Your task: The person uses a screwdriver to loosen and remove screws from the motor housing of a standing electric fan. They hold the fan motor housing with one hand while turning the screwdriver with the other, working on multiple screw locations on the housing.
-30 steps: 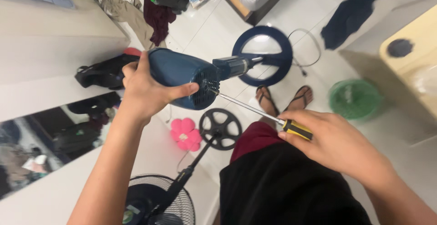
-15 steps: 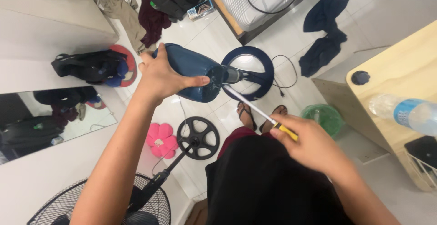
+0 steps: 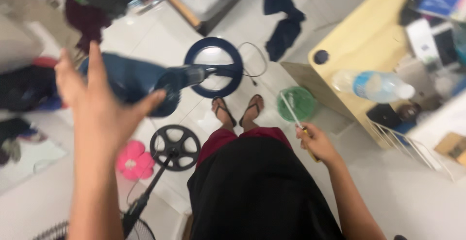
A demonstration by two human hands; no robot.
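The left hand [image 3: 104, 109] grips the blue fan motor housing [image 3: 136, 81] with fingers spread, while the right hand [image 3: 315, 143], well apart, holds the screwdriver [image 3: 293, 116] pointing up-left.

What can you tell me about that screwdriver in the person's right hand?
The screwdriver has a long, thin, bare metal shaft and a yellow-and-black handle that looks like plastic. The right hand is wrapped around the handle and hides most of it. The shaft points up and away from the body, tilted a little to the left, its tip in the air over the green round thing on the floor. The tip touches nothing; only the hand touches the tool. The picture is blurred, so the tip's shape cannot be told.
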